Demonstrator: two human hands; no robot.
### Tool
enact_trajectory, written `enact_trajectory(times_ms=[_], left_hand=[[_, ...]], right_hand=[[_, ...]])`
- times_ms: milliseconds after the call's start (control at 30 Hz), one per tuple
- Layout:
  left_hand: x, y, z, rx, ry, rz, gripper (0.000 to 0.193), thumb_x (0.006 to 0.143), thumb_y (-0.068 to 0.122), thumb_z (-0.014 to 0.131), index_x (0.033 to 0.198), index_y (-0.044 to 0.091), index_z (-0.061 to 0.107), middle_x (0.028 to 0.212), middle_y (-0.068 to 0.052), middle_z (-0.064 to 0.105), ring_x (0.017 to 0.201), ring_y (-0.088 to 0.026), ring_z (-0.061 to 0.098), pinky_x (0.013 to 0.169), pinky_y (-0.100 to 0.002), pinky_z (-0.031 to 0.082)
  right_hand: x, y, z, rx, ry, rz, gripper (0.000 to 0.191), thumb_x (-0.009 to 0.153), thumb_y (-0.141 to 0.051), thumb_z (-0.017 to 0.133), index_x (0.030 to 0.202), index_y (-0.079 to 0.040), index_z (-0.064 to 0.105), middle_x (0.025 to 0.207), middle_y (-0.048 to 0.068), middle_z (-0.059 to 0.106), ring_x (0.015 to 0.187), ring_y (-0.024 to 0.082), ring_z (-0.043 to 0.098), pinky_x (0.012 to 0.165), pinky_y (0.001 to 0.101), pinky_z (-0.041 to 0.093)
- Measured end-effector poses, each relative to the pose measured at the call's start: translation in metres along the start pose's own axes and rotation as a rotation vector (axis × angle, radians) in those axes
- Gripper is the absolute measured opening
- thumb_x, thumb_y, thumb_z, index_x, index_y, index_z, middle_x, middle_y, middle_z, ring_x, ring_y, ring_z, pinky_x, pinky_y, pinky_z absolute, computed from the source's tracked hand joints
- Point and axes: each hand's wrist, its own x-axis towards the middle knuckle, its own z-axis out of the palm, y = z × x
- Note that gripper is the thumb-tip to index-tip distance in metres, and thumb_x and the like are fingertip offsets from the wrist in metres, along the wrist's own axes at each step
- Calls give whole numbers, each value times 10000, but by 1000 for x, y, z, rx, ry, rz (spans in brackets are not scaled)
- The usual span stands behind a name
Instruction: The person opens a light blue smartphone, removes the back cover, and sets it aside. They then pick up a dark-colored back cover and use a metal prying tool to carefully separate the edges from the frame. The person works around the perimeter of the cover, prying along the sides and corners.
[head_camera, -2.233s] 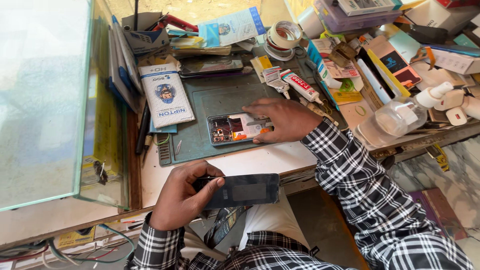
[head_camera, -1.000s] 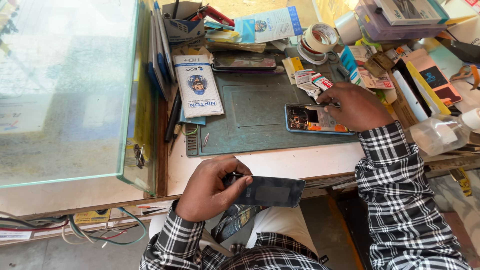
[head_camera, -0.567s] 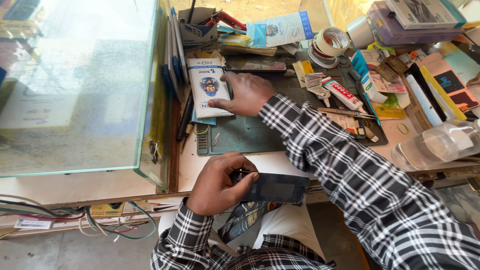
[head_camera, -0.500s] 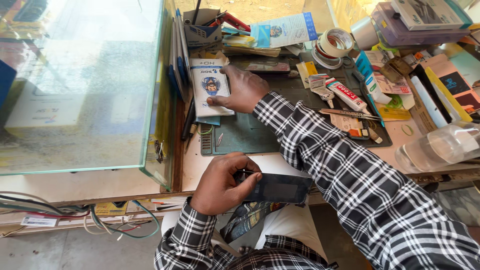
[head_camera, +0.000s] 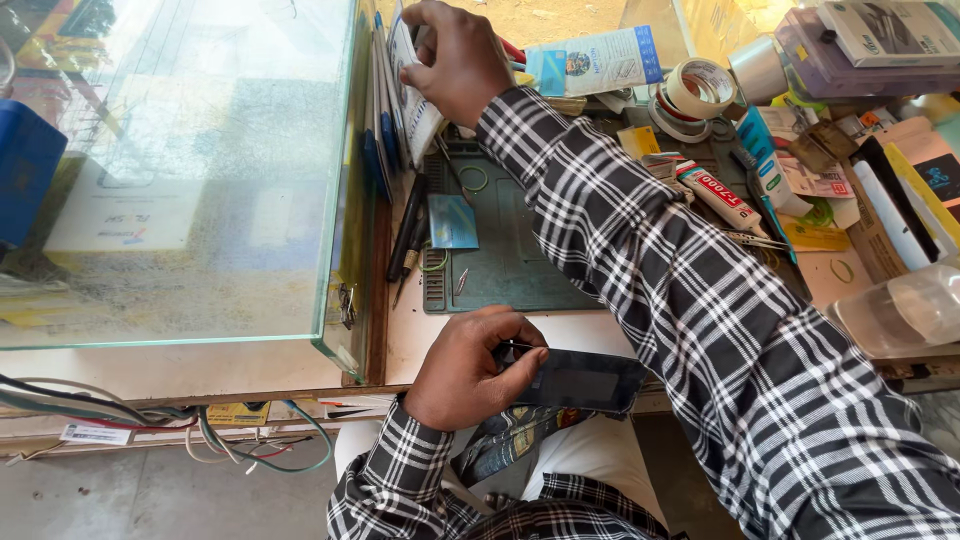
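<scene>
My left hand (head_camera: 465, 370) grips the dark flat phone (head_camera: 585, 381); my right hand (head_camera: 455, 55) clasps the white card packet (head_camera: 418, 100) far left, ready to stand it upright.

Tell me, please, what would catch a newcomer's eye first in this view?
The right hand reaches across the dark green rubber work mat to grip a flat white packet standing beside the large glass display case. Nearer, the left hand holds a dark rectangular phone at the bench edge.

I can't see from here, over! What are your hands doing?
Left hand grips dark phone at desk edge. Right hand holds white packet upright beside glass case. Nothing blocking.
</scene>
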Motion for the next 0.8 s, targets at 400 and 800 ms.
enact_trajectory(times_ms=[400, 800], left_hand=[[4, -1, 3, 24, 20, 6, 127, 863, 139, 728, 916, 26, 747, 811, -106, 659, 689, -219, 683, 542, -330, 552], [5, -3, 3, 43, 20, 19, 145, 864, 158, 723, 917, 25, 750, 818, -109, 670, 715, -231, 690, 578, -351, 559]], right_hand=[[7, -28, -4, -15, -67, -23, 312, 941, -107, 762, 1187, -33, 587, 811, 95, 695, 738, 208, 747, 714, 326, 654], [8, -20, 16, -150, -134, 77, 539, 1061, -245, 666, 1542, -122, 455, 1110, 215, 756, 946, 286, 764, 924, 393, 612]])
